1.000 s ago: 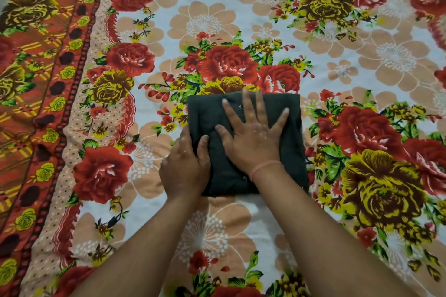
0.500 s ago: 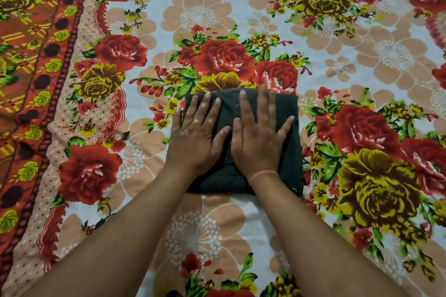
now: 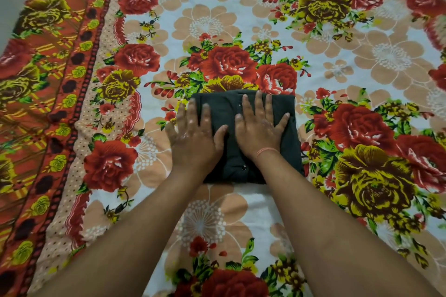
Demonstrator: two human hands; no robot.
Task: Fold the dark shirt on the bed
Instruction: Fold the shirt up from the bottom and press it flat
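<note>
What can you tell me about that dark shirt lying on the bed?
The dark shirt is a blackish-green soft fabric, folded into a compact, roughly square bundle lying flat on the floral bedsheet. Small dark snap buttons show near its top and bottom edges. The left hand rests flat over its left edge, partly on the sheet; the right hand presses palm-down on its middle, fingers spread.

We see both forearms reaching up from the bottom of the frame toward its centre, bare and converging. Our left hand (image 3: 193,138) lies palm down with fingers spread and slightly blurred, its thumb pointing right toward the other hand. Our right hand (image 3: 259,128) lies flat just beside it, fingers splayed toward the top, a thin pinkish thread (image 3: 266,150) circling the wrist.
</note>
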